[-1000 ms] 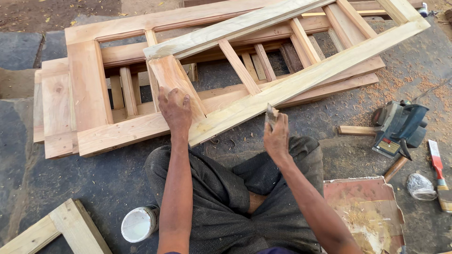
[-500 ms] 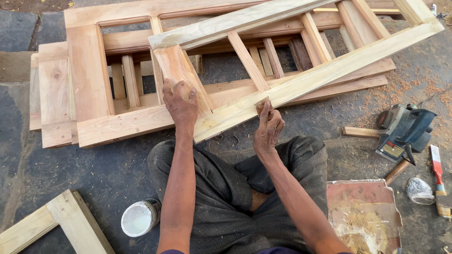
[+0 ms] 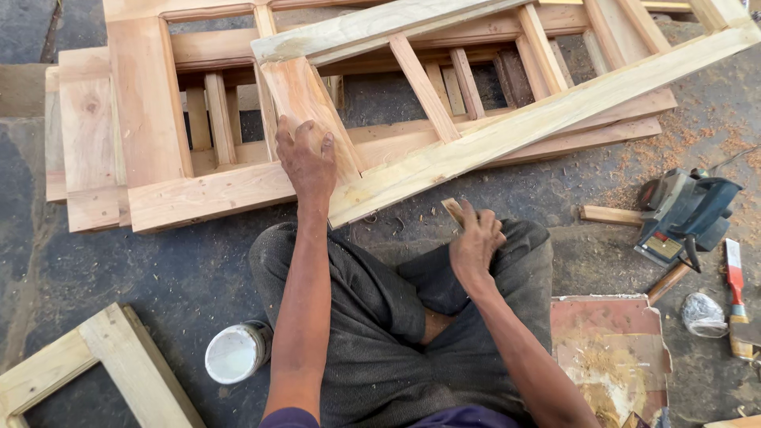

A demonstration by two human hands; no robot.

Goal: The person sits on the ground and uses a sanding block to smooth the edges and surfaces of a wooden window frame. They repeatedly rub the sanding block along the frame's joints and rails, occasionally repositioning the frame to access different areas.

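My left hand (image 3: 307,158) presses flat on the lower panel of a pale wooden door frame (image 3: 507,131) that lies tilted over other stacked wooden frames (image 3: 147,111). My right hand (image 3: 474,238) is curled around a small folded piece of sandpaper (image 3: 453,210), held just below the frame's near rail, above my right knee. I sit cross-legged in dark trousers on the dark stone floor.
An electric planer (image 3: 688,214) sits at right beside a hammer handle (image 3: 667,281), a red-handled brush (image 3: 736,285) and a crumpled plastic bag (image 3: 704,314). A white tin (image 3: 234,353) stands by my left knee. Another frame corner (image 3: 95,372) lies bottom left; worn cardboard (image 3: 614,349) bottom right.
My right hand with the sandpaper touched the frame's near rail, then drew back down toward my knee. My left hand stayed pressed on the panel. The view shifted slightly downward.
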